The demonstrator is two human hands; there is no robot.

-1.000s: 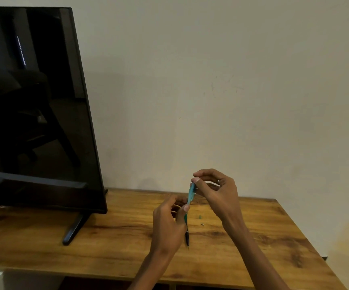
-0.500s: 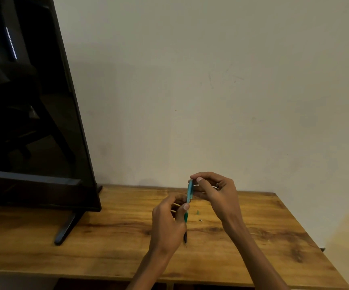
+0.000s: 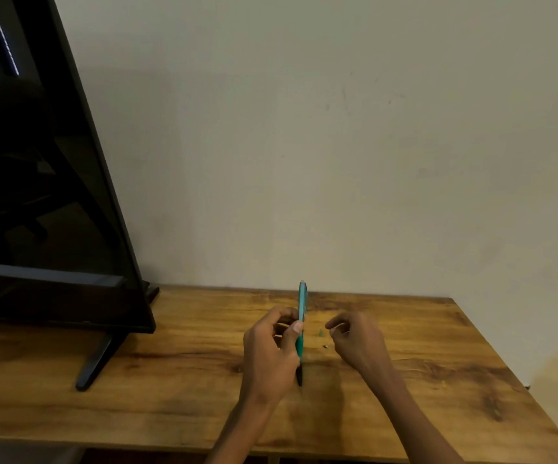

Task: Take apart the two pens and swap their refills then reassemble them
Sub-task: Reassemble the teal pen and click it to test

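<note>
My left hand [image 3: 271, 358] grips a teal pen [image 3: 302, 301] around its middle and holds it nearly upright over the wooden table [image 3: 170, 390]. The pen's dark tip points down past my palm. My right hand [image 3: 359, 344] hovers just right of the pen, apart from it, with its fingers curled and thumb near the forefinger. Whether it pinches a small part is too fine to tell. Between the hands, two tiny pieces lie on the table: a green bit [image 3: 320, 333] and a small pale bit [image 3: 326, 346]. No second pen is visible.
A large black TV screen [image 3: 43, 202] stands at the left on a slanted foot [image 3: 98, 361]. A plain wall rises behind the table. The table's right edge [image 3: 518, 390] and front edge are close.
My right hand has let go of the pen's top end and moved right and down. The left hand keeps the pen upright. The camera has shifted a little.
</note>
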